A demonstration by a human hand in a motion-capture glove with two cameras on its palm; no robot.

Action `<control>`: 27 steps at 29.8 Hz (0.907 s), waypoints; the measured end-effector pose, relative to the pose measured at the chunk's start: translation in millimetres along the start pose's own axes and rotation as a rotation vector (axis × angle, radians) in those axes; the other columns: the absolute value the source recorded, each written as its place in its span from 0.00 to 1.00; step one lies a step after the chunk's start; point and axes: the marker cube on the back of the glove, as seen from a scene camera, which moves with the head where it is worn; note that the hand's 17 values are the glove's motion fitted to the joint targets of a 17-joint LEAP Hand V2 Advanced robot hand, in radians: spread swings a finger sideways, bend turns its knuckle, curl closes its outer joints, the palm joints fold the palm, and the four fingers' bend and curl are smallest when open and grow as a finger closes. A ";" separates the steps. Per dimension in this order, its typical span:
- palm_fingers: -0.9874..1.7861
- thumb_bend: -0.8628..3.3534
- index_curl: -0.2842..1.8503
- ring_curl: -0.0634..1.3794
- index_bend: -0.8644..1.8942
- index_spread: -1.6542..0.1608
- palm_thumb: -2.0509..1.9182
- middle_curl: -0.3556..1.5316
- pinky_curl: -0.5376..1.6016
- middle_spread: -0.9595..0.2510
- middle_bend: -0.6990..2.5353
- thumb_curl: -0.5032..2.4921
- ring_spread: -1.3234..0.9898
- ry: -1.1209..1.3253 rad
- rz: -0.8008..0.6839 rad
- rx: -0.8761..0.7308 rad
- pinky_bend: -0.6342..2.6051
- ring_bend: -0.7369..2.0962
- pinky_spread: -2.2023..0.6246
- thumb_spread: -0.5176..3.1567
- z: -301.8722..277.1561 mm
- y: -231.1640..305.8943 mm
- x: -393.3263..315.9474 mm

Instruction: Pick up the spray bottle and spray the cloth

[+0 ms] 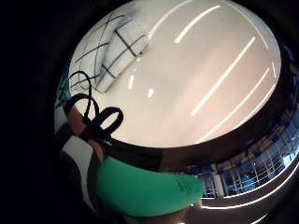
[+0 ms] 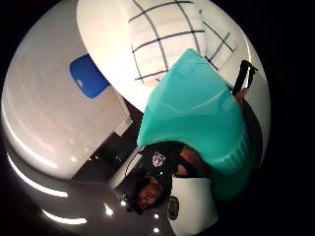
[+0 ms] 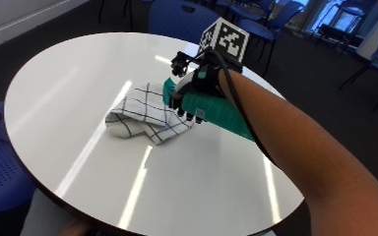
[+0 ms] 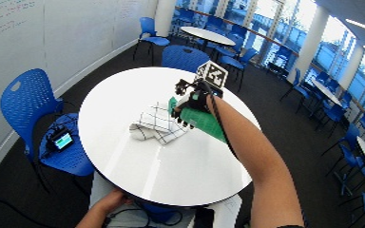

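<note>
A: At a round white bench [image 3: 64,88], we see the gloved right hand [image 3: 199,91] wrapped over a green spray bottle [image 3: 218,115], fingers [image 3: 188,115] curled around its body. The bottle lies close to flat, its far end just beside the checked cloth [image 3: 143,118], which sits crumpled near the middle of the bench.

B: From the palm, we get the same: green plastic [image 2: 197,113] fills the thumb-side view, with the cloth [image 2: 167,34] right behind it. We cannot make out the nozzle or trigger anywhere.

A: So we judge the step to be the pick-up, barely begun. To do it well, we would raise the bottle upright, clear of the cloth, before anything else.

B: And we would settle a finger on the trigger with the nozzle facing the cloth; spraying from too close or at an angle could wet the bench instead.

A: A blue chair [image 4: 31,104] stands well apart at the side.
</note>
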 end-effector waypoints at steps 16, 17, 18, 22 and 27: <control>0.84 0.20 0.37 0.35 0.39 0.76 0.74 0.45 0.43 0.63 0.36 0.40 0.51 0.170 0.060 -0.052 0.31 0.49 0.72 0.28 26.2 -21.0 -11.3; 0.84 0.20 0.37 0.35 0.39 0.75 0.74 0.45 0.43 0.63 0.36 0.40 0.51 0.169 0.062 -0.056 0.31 0.49 0.72 0.28 27.0 -21.1 -10.8; 0.84 0.20 0.37 0.35 0.39 0.75 0.74 0.45 0.43 0.63 0.36 0.40 0.51 0.168 0.063 -0.059 0.31 0.49 0.72 0.28 27.8 -21.2 -10.4; 0.84 0.20 0.37 0.34 0.39 0.75 0.74 0.45 0.43 0.63 0.36 0.40 0.51 0.159 0.059 -0.073 0.31 0.49 0.72 0.28 32.4 -20.7 -8.5; 0.84 0.20 0.37 0.34 0.39 0.75 0.74 0.45 0.43 0.63 0.36 0.40 0.51 0.158 0.074 -0.082 0.31 0.49 0.72 0.28 36.6 -23.9 -5.5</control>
